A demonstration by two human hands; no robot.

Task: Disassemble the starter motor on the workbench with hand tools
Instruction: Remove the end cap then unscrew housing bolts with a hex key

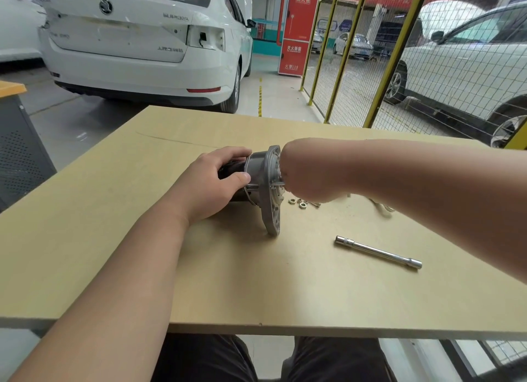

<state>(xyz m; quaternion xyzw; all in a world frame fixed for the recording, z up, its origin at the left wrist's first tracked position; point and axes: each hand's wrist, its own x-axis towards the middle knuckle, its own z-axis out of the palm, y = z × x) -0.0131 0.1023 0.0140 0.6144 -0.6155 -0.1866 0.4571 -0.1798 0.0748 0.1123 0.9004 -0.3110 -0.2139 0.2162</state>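
Two hands work at the starter motor (258,168), which lies on its side near the middle of the pale wooden counter (114,210); its grey cast flange (272,210) stands on edge with the lower tip touching the board. The left hand (216,182) grips the dark cylindrical body behind the flange; its fingers (236,153) curl over the top and the thumb presses against the near side. The right hand (305,170) is bent at the wrist against the outer face of the flange; its back is turned to the camera, so I cannot tell whether its fingers are spread or pinching anything; a small bit of metal shows between hand and flange.

Several loose nuts (299,202) lie together on the counter just beside the flange, under the right hand; a chrome extension bar (377,253) lies apart from them, nearer the person; a blurred metal tool (383,208) peeks out beneath the right forearm.

Beyond the counter stand a white car (137,39), a red cabinet (298,31) and a yellow mesh fence (356,54).
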